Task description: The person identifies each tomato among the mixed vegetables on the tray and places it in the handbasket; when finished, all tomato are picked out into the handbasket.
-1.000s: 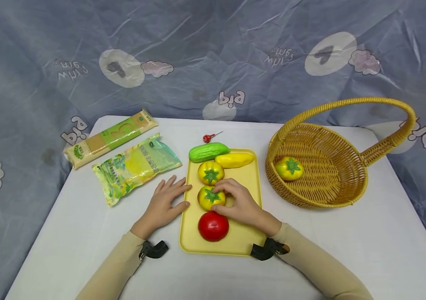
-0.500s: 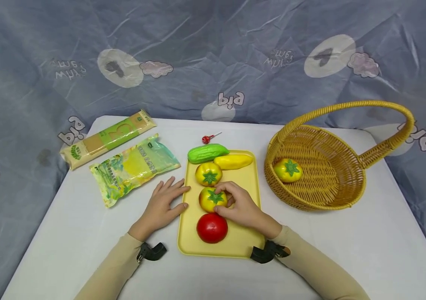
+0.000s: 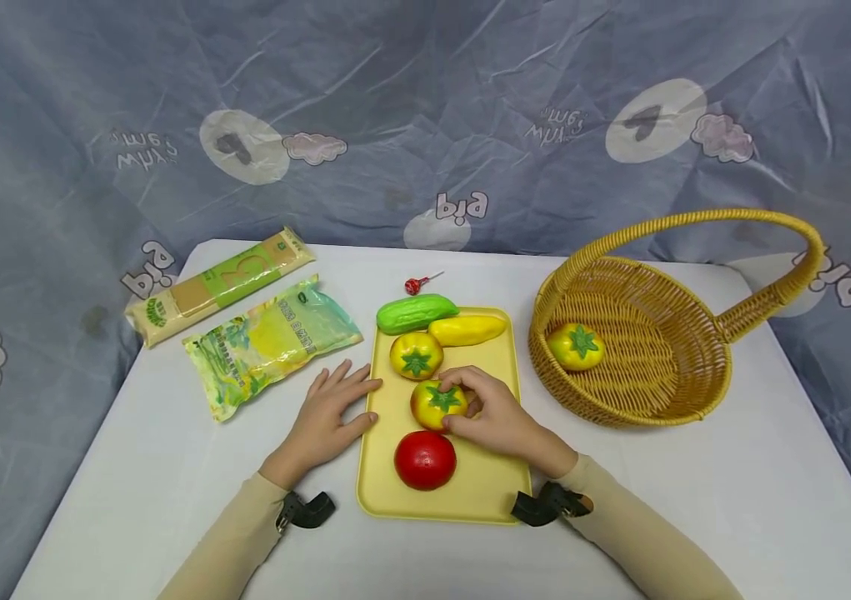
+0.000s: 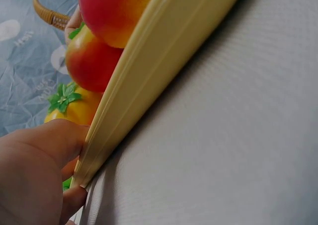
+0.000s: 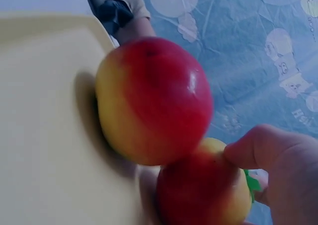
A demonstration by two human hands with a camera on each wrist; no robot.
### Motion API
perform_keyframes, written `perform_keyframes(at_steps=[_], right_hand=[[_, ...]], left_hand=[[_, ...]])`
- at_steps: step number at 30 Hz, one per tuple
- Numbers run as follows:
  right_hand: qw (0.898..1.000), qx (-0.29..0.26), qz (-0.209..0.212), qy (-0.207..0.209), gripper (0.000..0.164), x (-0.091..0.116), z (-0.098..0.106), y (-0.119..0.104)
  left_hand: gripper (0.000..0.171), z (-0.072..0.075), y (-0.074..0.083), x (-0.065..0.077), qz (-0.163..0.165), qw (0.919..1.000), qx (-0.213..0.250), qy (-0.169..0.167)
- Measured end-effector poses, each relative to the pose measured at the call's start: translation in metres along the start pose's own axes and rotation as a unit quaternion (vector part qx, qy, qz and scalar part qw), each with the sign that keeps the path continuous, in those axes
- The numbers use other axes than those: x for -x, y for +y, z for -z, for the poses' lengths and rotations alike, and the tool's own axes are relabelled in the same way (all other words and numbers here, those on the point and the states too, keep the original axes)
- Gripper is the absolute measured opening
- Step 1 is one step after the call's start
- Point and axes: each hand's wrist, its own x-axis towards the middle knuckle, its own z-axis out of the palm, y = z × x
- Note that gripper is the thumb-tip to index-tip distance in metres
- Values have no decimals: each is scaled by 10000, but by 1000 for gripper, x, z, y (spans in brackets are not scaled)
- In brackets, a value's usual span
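Note:
My right hand [image 3: 496,417] pinches a yellow tomato [image 3: 428,407] with a green star-shaped calyx between thumb and fingers, over the pale yellow tray [image 3: 440,505]. Close up in the right wrist view, this tomato [image 5: 198,195] has a red underside and appears to meet a red-and-yellow apple-like fruit [image 5: 154,101]. That red fruit [image 3: 425,460] sits nearest me on the tray. Behind the held tomato lies a second yellow tomato [image 3: 416,356]. My left hand [image 3: 323,421] has its fingers spread, with fingertips and thumb touching the tray's left rim; the left wrist view shows the hand [image 4: 37,155] there too.
A green cucumber [image 3: 416,314] and a yellow elongated vegetable [image 3: 468,330] occupy the tray's far end. Beyond it lies a lollipop [image 3: 413,286]. Two packages, one long [image 3: 218,286] and one wide [image 3: 272,343], lie left. The handled wicker basket [image 3: 638,408] at right contains another tomato [image 3: 577,347].
My right hand has shifted the pinched tomato rightward, away from its earlier place in the row. The left hand keeps its place at the tray rim. The head view has tilted slightly.

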Motion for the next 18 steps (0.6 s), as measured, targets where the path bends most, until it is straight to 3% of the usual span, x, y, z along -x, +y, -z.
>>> perform_keyframes(at_steps=[6,18], right_hand=[[10000,29,64,26,35,1,9,6],[9998,-137,-28,-131,37,0,8,7]], left_hand=[[48,1,2,0,-21,10000,-9,22],[49,2,2,1,52,10000,14,14]])
